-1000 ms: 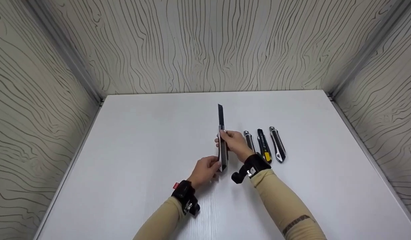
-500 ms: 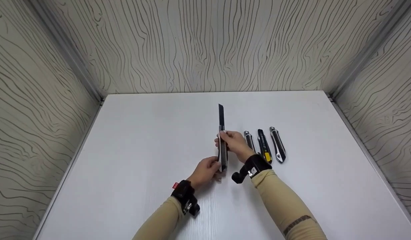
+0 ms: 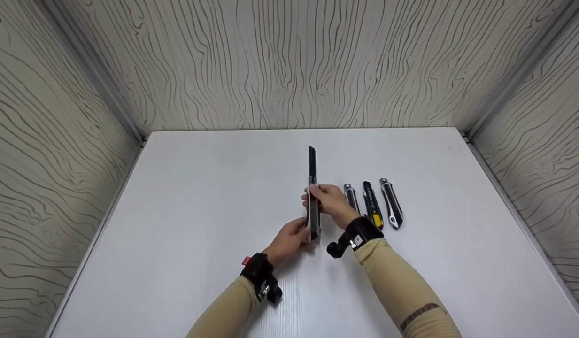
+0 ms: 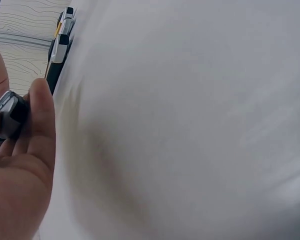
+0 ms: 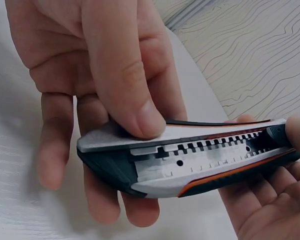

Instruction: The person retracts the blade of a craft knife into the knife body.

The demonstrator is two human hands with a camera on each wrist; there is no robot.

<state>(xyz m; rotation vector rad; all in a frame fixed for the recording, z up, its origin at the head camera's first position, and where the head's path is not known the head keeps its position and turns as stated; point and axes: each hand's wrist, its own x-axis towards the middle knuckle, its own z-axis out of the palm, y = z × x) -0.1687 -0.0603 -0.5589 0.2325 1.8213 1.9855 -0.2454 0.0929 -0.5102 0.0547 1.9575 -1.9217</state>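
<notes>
A large utility knife [image 3: 313,213] is held above the white table, its long dark blade [image 3: 312,162] extended and pointing away from me. My right hand [image 3: 335,203] grips the body near the blade end. In the right wrist view, the right thumb [image 5: 299,134] lies on the black slider of the toothed metal channel. My left hand [image 3: 287,241] pinches the tail of the knife, thumb on one side and fingers beneath. The dark end cap [image 5: 112,167] shows there, with grey and orange trim along the handle. In the left wrist view the tail lies between thumb and fingers.
To the right lie three more cutters: a silver-and-black one [image 3: 351,196] partly behind the right wrist, a black-and-yellow one [image 3: 373,206], and another silver-and-black one [image 3: 391,204]. Patterned panels [image 3: 289,65] enclose the white table [image 3: 200,188] at back and sides.
The knife's tail has turned slightly and shifted a little left, with the left fingers adjusting round it. The right hand stays nearly still; the blade remains extended.
</notes>
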